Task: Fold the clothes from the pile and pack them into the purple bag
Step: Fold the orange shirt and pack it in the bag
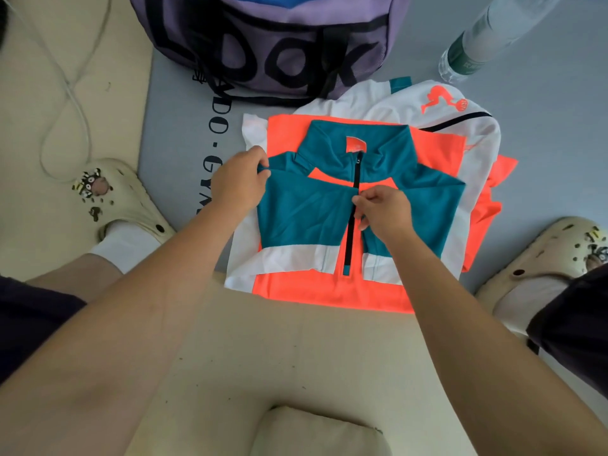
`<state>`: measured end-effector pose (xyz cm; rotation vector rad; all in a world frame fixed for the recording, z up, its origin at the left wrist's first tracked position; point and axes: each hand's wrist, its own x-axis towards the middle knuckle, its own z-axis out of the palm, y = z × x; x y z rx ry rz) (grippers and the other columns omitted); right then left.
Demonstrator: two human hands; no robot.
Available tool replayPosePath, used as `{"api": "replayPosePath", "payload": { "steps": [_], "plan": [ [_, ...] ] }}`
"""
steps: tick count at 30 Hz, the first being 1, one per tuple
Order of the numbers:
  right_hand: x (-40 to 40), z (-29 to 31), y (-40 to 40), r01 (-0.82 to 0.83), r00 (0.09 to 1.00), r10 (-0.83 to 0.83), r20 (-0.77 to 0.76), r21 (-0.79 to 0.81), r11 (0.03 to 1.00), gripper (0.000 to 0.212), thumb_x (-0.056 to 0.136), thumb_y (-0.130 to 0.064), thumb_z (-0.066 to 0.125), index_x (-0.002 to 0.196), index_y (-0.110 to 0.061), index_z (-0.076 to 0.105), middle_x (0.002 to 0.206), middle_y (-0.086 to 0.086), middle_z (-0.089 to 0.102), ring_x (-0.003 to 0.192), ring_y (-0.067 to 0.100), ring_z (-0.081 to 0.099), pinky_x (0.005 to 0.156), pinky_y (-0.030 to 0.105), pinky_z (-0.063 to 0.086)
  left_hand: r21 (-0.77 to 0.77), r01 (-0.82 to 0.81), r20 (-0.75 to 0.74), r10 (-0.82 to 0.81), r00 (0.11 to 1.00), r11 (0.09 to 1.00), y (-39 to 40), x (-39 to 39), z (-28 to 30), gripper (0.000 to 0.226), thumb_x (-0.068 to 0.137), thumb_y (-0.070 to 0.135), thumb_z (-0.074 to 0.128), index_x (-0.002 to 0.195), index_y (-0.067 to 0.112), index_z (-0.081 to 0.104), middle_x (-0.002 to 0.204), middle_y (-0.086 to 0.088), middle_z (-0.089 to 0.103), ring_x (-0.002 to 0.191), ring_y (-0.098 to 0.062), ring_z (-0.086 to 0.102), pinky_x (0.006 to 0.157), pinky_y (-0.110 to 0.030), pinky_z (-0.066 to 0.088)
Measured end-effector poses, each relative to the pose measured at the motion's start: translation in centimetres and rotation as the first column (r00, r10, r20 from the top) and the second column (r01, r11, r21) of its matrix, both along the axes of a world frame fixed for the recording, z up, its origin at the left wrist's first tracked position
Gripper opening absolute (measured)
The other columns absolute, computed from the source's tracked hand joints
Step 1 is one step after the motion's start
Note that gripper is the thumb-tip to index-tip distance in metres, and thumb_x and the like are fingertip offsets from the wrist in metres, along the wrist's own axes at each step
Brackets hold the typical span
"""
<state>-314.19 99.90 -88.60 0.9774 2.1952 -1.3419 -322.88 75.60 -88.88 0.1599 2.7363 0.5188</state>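
Observation:
A teal, orange and white zip jacket (306, 212) lies flat on the floor in front of me, its collar pointing away. My left hand (240, 181) pinches the jacket's left shoulder edge. My right hand (383, 210) pinches the fabric at the black zip in the middle of the chest. Behind the jacket stands the purple bag (273, 44) with black lettering, something blue showing in its open top. More white and orange cloth (473, 153) lies under and to the right of the jacket.
A plastic water bottle (473, 44) lies at the back right on the grey mat (543, 153). My two cream clogs (131, 205) (539, 258) flank the clothes. A white cable (65, 77) loops at the left. A cream cushion (316, 432) sits near me.

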Motion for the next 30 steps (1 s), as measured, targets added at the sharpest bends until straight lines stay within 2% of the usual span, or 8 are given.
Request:
{"api": "replayPosePath", "payload": {
  "steps": [3,7,11,15,18,22,26,30],
  "plan": [
    [0.9,0.5,-0.3,-0.049,0.999,0.048,0.010,0.153,0.987,0.028,0.090,-0.027,0.065,0.072,-0.006,0.063,0.062,0.006,0.069,0.045,0.019,0.062,0.057,0.028,0.053,0.058,-0.139,0.003,0.139,0.990,0.989,-0.1,1.5,0.1,0.026,0.092,0.034,0.062,0.107,0.017,0.051,0.092,-0.003,0.063,0.081,-0.026,0.060,0.062,-0.035,0.042],
    [3.9,1.1,-1.9,-0.214,0.963,0.191,0.191,0.111,0.970,0.047,0.086,-0.044,0.066,0.067,-0.001,0.063,0.059,0.006,0.069,0.052,0.023,0.064,0.062,0.037,0.057,0.024,-0.253,0.136,0.248,0.959,0.967,-1.0,6.0,-0.2,0.040,0.082,0.058,0.064,0.087,0.020,0.054,0.080,0.006,0.062,0.075,-0.018,0.059,0.060,-0.032,0.042],
    [6.6,0.8,-4.1,-0.418,0.886,0.358,0.294,0.176,0.891,0.048,0.083,-0.050,0.066,0.059,-0.012,0.049,0.071,0.008,0.061,0.074,0.027,0.060,0.055,0.031,0.042,-0.041,-0.225,0.304,0.226,0.926,0.974,-1.6,9.2,-0.5,0.039,0.081,0.052,0.069,0.090,0.018,0.053,0.081,0.004,0.061,0.076,-0.019,0.059,0.060,-0.032,0.039],
    [7.8,1.5,-2.8,-0.174,0.982,0.148,0.118,0.261,0.950,0.040,0.089,-0.046,0.063,0.072,-0.010,0.054,0.074,0.006,0.061,0.076,0.026,0.056,0.061,0.034,0.041,-0.051,-0.228,0.108,0.232,0.967,0.972,-0.8,9.8,0.5,0.030,0.089,0.042,0.065,0.084,0.016,0.050,0.078,0.002,0.057,0.071,-0.023,0.057,0.055,-0.031,0.032],
    [9.4,2.6,1.0,0.073,0.997,-0.062,-0.042,0.363,0.929,0.033,0.087,-0.037,0.069,0.092,-0.008,0.054,0.091,0.008,0.060,0.086,0.027,0.055,0.072,0.036,0.042,0.037,-0.057,-0.008,0.057,0.998,0.998,2.3,10.7,1.6,0.028,0.089,0.042,0.062,0.083,0.017,0.050,0.078,0.003,0.056,0.068,-0.022,0.054,0.055,-0.033,0.038],
    [12.5,3.1,7.0,0.177,0.967,-0.244,0.069,0.505,0.845,0.055,0.078,-0.038,0.078,0.110,-0.001,0.054,0.111,0.017,0.057,0.104,0.034,0.054,0.087,0.040,0.042,0.116,0.223,0.121,-0.237,0.964,0.968,7.7,12.7,1.6,0.035,0.085,0.050,0.064,0.108,0.025,0.059,0.096,0.005,0.055,0.094,-0.020,0.057,0.067,-0.032,0.040],
    [15.0,2.4,10.1,0.192,0.928,-0.264,0.262,0.269,0.944,0.053,0.074,-0.043,0.081,0.090,0.005,0.066,0.077,0.013,0.064,0.072,0.027,0.062,0.062,0.034,0.046,0.137,0.267,0.323,-0.298,0.898,0.954,9.3,14.5,0.7,0.071,0.080,0.055,0.067,0.141,0.030,0.043,0.115,0.000,0.045,0.118,-0.021,0.045,0.084,-0.037,0.045],
    [16.6,2.2,11.1,0.181,0.905,-0.218,0.367,0.131,0.975,0.049,0.079,-0.046,0.076,0.062,-0.004,0.056,0.056,0.005,0.050,0.053,0.019,0.047,0.054,0.029,0.035,0.127,0.197,0.376,-0.231,0.897,0.972,9.6,14.9,0.8,0.073,0.081,0.055,0.066,0.144,0.030,0.040,0.120,0.000,0.043,0.122,-0.022,0.043,0.093,-0.039,0.045]
  ]
}}
